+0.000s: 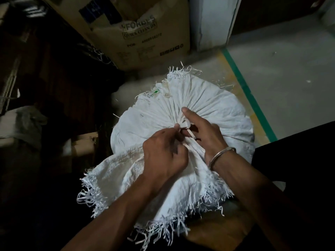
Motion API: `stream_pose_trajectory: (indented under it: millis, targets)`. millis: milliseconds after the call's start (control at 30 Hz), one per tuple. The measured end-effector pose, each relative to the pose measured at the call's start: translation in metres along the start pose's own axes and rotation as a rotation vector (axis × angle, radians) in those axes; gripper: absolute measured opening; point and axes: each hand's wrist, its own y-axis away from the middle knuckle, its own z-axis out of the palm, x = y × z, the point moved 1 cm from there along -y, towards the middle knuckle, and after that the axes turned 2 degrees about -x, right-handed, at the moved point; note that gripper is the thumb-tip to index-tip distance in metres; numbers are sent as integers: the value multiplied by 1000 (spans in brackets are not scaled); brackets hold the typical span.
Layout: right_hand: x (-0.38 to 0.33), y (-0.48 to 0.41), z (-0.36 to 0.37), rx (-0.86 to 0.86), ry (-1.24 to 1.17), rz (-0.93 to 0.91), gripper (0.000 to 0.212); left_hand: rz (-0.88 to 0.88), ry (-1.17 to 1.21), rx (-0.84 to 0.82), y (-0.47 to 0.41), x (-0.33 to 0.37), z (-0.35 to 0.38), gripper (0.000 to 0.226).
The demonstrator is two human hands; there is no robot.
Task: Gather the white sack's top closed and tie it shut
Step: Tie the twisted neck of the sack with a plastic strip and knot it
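The white woven sack (213, 105) stands below me, its top drawn into radiating pleats that meet at a bunched neck under my hands. Frayed fabric of the sack's mouth (126, 180) fans out toward me. A thin pale tie strip (191, 134) runs across the neck between my hands. My left hand (163, 154) pinches the strip at the neck with curled fingers. My right hand (203, 134), a metal bangle on its wrist, holds the strip's other part with curled fingers while its index finger points out straight over the pleats.
A large cardboard box (137, 33) stands just behind the sack. A white pillar (213, 20) rises at the back right. Grey floor with a green line (248, 91) lies to the right. Dark clutter and a grey bag (27, 124) fill the left side.
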Motion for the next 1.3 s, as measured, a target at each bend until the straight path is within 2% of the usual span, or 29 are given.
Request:
stream_pose_trajectory:
  millis: [100, 167, 267, 333, 433, 500, 567, 667, 733, 1000, 1067, 1133, 1233, 1300]
  targets:
    - [-3, 1, 8, -11, -15, 6, 49, 79, -71, -142, 1, 2, -3, 30]
    - [2, 0, 13, -3, 57, -36, 53, 80, -92, -170, 0, 1, -2, 22]
    - [14, -4, 13, 30, 85, -121, 39, 26, -58, -171, -2, 0, -4, 9]
    - [20, -9, 9, 118, 58, -115, 25, -12, -23, -222, -1, -4, -6, 14]
    - [25, -17, 10, 203, 104, -129, 11, -209, 266, -204, -4, -10, -8, 21]
    - [26, -19, 12, 283, 140, -145, 12, -355, 498, -134, -6, -14, -6, 26]
    - [27, -21, 14, 333, 144, -156, 16, -464, 581, -66, -8, -18, -4, 27]
    - [28, -23, 17, 358, 132, -162, 18, -434, 407, -19, -22, -25, -1, 9]
    - [30, -23, 18, 354, 147, -169, 15, -343, 186, -69, -38, -31, -2, 15]
    - [31, -26, 20, 370, 257, -243, 15, -53, -267, -554, -99, -16, -3, 8]
    - [32, -26, 22, 355, 246, -236, 13, -37, -303, -685, -110, -13, -6, 15]
    - [31, -24, 20, 328, 222, -229, 16, -102, -277, -776, -117, -13, -8, 19]
    - [28, -22, 16, 321, 257, -263, 10, -113, -329, -782, -119, -10, -4, 6]
    - [27, -23, 14, 324, 304, -266, 12, -16, -427, -703, -117, -10, 1, 21]
